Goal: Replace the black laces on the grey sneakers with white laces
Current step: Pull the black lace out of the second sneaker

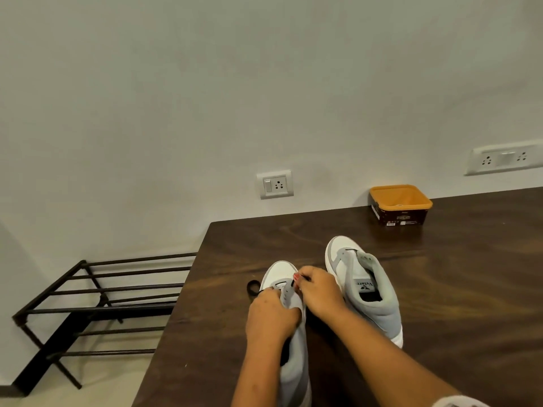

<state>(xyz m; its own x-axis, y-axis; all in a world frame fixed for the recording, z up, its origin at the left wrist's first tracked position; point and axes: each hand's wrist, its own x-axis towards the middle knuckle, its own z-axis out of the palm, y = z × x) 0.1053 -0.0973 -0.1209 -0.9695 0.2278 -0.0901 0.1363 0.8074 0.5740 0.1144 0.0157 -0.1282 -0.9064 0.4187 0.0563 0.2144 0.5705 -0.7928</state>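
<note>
At the table's [455, 289] 6 o'clock, the left hand [271, 315] is gripping the grey sneaker [279, 273], the right hand [318, 292] pinching its black lace [249, 289] — a skewed tug is probably risking a snag.

Single view. The head-worn wide-angle camera sits above the near edge of the table [440, 289], facing forward and down toward the wall [205, 83], which fills the upper half. Range is close: the left hand [271, 315] and right hand [318, 292] lie low at centre, forearms entering from the bottom edge.
</note>
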